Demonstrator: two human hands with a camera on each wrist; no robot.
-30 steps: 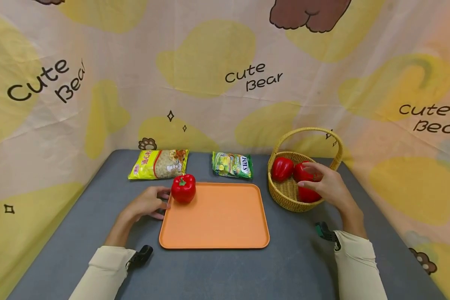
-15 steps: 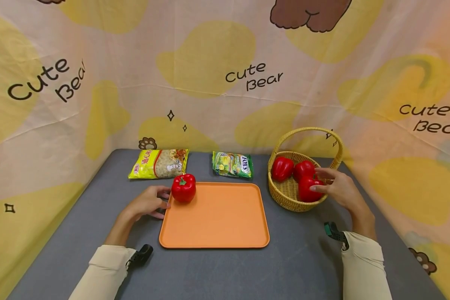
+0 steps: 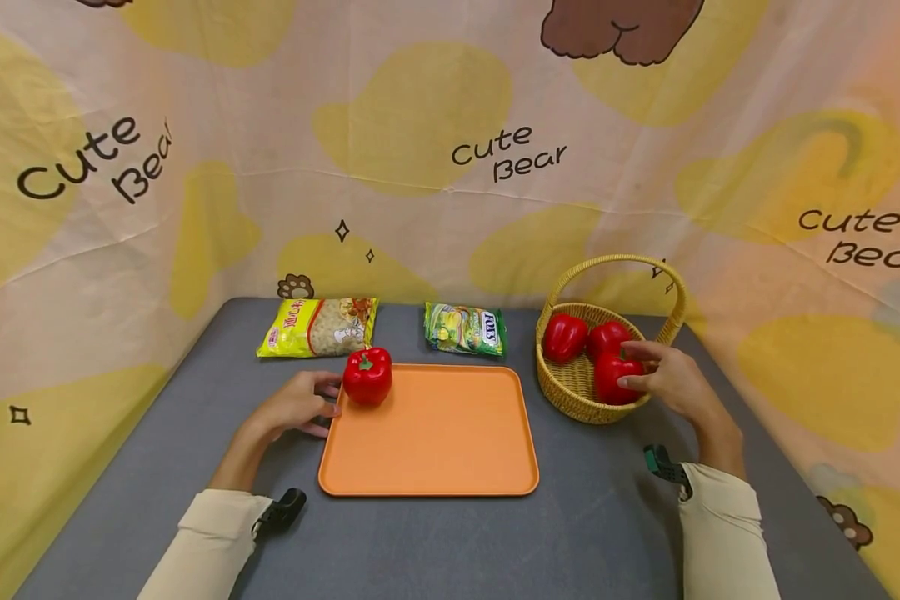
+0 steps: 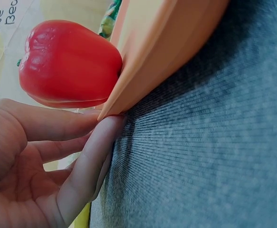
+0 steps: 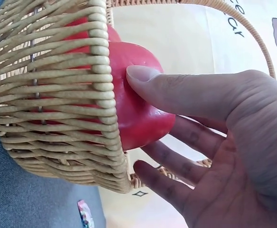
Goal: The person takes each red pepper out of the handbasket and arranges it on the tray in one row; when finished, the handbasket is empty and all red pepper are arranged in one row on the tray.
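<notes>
My left hand (image 3: 296, 404) pinches the left edge of an orange tray (image 3: 435, 442) between thumb and fingers; the left wrist view shows the tray rim (image 4: 143, 76) between them. A red bell pepper (image 3: 367, 377) with a green stem sits upright on the tray's back left corner, close to that hand. At the wicker basket (image 3: 581, 408), my right hand (image 3: 678, 379) grips the front red bell pepper (image 3: 613, 379). In the right wrist view the thumb presses on this pepper (image 5: 143, 111), and the other fingers lie partly hidden around its far side.
Two more red, pepper-like things lie in the basket, one at the left (image 3: 565, 338) and one at the back (image 3: 607, 339). The basket's tall handle (image 3: 621, 257) arches above them. A yellow food bag (image 3: 318, 328) and a green candy bag (image 3: 465, 330) lie behind the tray.
My right hand has shifted from over the basket to its right side, lower down, and now holds the front pepper. The left hand, the tray and its pepper stay in place.
</notes>
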